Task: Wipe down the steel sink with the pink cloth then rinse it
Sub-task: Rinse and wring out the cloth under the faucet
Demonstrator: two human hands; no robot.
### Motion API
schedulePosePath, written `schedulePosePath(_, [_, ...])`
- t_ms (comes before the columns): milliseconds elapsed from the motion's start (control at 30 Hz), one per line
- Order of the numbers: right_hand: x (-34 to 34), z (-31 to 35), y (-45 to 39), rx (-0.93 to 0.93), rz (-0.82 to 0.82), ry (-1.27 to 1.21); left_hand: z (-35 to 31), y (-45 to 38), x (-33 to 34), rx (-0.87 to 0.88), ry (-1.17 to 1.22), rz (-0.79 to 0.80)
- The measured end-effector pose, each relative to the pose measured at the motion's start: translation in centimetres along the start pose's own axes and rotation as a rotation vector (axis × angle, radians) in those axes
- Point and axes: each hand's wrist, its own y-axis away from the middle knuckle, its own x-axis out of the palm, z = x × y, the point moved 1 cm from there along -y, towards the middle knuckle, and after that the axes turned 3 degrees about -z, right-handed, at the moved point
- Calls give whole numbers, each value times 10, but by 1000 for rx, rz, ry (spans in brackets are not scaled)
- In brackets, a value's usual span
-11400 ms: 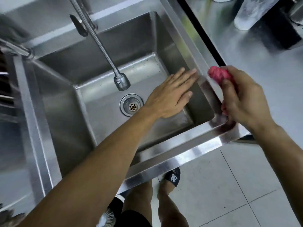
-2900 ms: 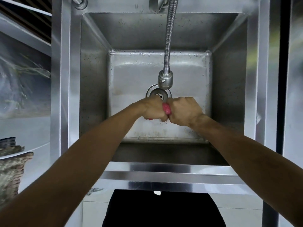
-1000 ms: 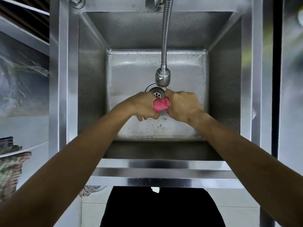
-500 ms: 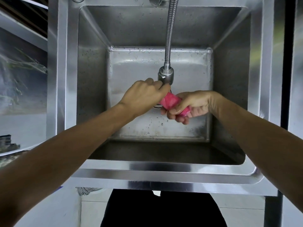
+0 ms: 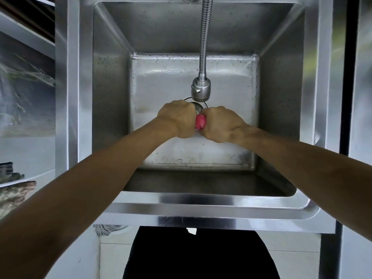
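Both fists clench the pink cloth (image 5: 200,121), left hand (image 5: 177,117) and right hand (image 5: 221,123) pressed together, only a narrow band showing between them. Soft, wet and light, it likely wrings best held at both ends. It hangs over the steel sink (image 5: 193,204) floor, just below the faucet head (image 5: 200,91), near the drain (image 5: 199,106).

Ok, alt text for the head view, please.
Both fists, left hand and right hand, grip a bunched pink cloth between them over the square steel sink, below the flexible metal faucet head; no water visibly runs.
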Motion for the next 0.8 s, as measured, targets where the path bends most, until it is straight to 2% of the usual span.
schedulePosePath(200, [23, -6, 1, -74, -86, 145, 2, -8, 23, -54, 108, 192])
schedulePosePath(400, [21, -4, 1, -46, -74, 149, 5, -12, 24, -44, 158, 257])
schedulePosePath(467, [15, -2, -1, -15, -9, 94, 4, -8, 19, -34, 145, 215])
schedulePosePath(567, [-7, -5, 4, 19, 118, -126, 8, 3, 7, 60, 116, 46])
schedulePosePath(667, [-33, -6, 17, -7, 331, -300, 13, 14, -11, 156, 167, 7])
schedulePosePath(733, [-46, -9, 21, 9, 467, -426, 15, 19, -19, 195, 102, -15])
schedulePosePath(800, [-54, -14, 20, 49, 597, -543, 13, 22, -23, 242, -19, -112])
